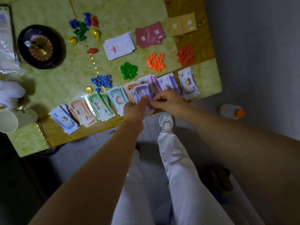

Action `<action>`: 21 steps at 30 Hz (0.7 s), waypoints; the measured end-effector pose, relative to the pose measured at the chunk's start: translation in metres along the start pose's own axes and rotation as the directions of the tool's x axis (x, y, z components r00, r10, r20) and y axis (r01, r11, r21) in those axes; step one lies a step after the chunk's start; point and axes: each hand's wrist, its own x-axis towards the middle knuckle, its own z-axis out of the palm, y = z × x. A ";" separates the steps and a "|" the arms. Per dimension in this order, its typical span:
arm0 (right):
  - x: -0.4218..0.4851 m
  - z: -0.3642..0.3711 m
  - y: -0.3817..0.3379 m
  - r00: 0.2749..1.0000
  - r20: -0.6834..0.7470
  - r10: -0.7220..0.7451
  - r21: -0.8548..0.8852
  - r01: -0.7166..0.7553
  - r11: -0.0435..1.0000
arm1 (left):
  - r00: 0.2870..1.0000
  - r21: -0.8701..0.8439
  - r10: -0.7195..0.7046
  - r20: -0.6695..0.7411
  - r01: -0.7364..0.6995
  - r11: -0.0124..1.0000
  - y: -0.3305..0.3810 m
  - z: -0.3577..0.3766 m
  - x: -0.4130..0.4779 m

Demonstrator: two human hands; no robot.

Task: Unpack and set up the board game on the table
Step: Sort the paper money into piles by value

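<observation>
Currently I see the left hand (134, 109) and right hand (168, 101) both pinching purple play-money notes (140, 92) at the near edge of the green marbled table (53, 88); grey tiled floor (259, 70) beyond.

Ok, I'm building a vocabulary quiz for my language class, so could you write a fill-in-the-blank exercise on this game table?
1. The banknotes held between the left hand and the right hand are ____.
2. The pile of houses nearest the gold coin is ____.
3. The die lying in the roulette wheel is ____.
4. The bottle has a cap coloured ____.
Missing words: purple; blue; white; orange.
</observation>
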 end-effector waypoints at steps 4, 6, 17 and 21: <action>0.001 -0.017 0.007 0.995 -0.095 0.006 0.015 -0.004 1.000 | 1.000 0.027 0.002 -0.029 -0.001 1.000 0.004 0.015 -0.002; 0.005 -0.029 0.011 0.986 -0.166 -0.009 -0.014 0.006 1.000 | 0.999 0.033 0.021 -0.047 -0.020 0.999 0.002 0.019 -0.001; 0.025 -0.056 0.025 0.924 -0.383 0.005 -0.223 -0.097 0.970 | 1.000 0.033 0.028 -0.008 -0.027 0.999 -0.008 0.037 0.002; 0.014 -0.056 0.018 0.981 -0.195 -0.025 -0.058 0.014 0.998 | 1.000 0.057 0.000 0.012 -0.001 0.998 -0.007 0.049 0.000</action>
